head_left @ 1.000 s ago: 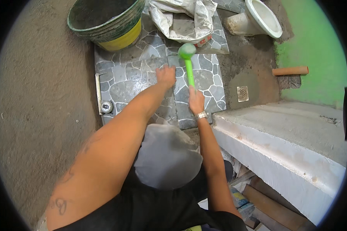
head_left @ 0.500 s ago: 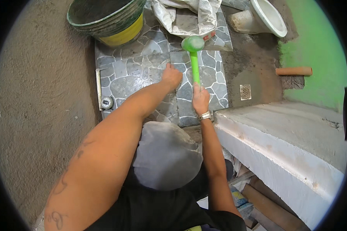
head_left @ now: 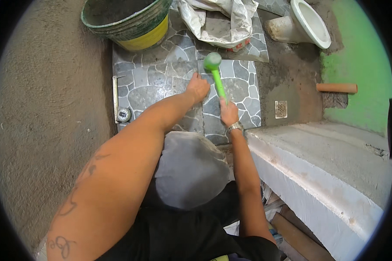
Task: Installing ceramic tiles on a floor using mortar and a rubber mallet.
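My right hand [head_left: 229, 111] grips the handle of a green rubber mallet [head_left: 212, 61], whose round head is over the stone-pattern floor tiles [head_left: 231, 89]. A little to its left, my left hand [head_left: 198, 88] is closed with its fingertips down at the seam between two tiles; whatever they may hold is hidden. A measuring tape [head_left: 123, 114] sits at the left tile edge beside a thin pale strip [head_left: 116, 93]. My grey-clad knee [head_left: 191, 169] is just below both hands.
A bucket [head_left: 141, 37] and an open white sack [head_left: 191, 21] stand behind. At right are a toilet bowl [head_left: 292, 30], a drain grate [head_left: 281, 109], an orange pipe [head_left: 336, 88] and a concrete ledge [head_left: 318, 156]. A rough wall [head_left: 52, 95] runs along the left.
My left hand has gone from spread fingers to curled ones and moved slightly right. The mallet has shifted slightly, its head now tilted further left. The whole view has moved a little.
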{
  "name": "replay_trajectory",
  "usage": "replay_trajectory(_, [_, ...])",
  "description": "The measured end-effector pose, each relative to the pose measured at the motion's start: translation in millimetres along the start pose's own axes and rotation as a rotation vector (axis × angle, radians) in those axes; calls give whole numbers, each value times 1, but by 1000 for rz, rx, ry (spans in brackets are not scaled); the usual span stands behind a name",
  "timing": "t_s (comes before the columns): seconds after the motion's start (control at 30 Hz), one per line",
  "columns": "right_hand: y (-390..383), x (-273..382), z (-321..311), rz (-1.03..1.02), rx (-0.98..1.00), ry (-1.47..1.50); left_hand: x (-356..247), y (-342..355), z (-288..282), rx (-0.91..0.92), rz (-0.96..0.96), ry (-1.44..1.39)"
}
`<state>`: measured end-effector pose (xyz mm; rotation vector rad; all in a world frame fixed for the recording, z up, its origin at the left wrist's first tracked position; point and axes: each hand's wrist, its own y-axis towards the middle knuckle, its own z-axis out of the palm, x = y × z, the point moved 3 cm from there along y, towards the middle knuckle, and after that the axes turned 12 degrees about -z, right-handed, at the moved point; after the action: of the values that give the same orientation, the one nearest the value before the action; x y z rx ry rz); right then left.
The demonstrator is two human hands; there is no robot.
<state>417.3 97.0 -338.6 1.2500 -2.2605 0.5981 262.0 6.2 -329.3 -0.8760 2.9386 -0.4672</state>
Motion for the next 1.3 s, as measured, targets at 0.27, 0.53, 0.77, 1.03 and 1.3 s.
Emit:
replay_trajectory(0.27, [3,15,-4,-39,-22,52,5,-2,1,2,29,-88])
replay_trajectory(0.53, [-3,11,-3,-6,-117,56,6,-4,2,-26,58,-38])
replay_trajectory(0.77, [-7,39,-6,10,-170,186,18,-5,8,-23,37,-48])
replay_trajectory(1.03, [-29,-30,20,137,52,52,0,-4,7,-17,34,-65])
replay_trajectory(1.3, [-47,14,-17,103,-94,18,-10,-16,21,-7,112,-5])
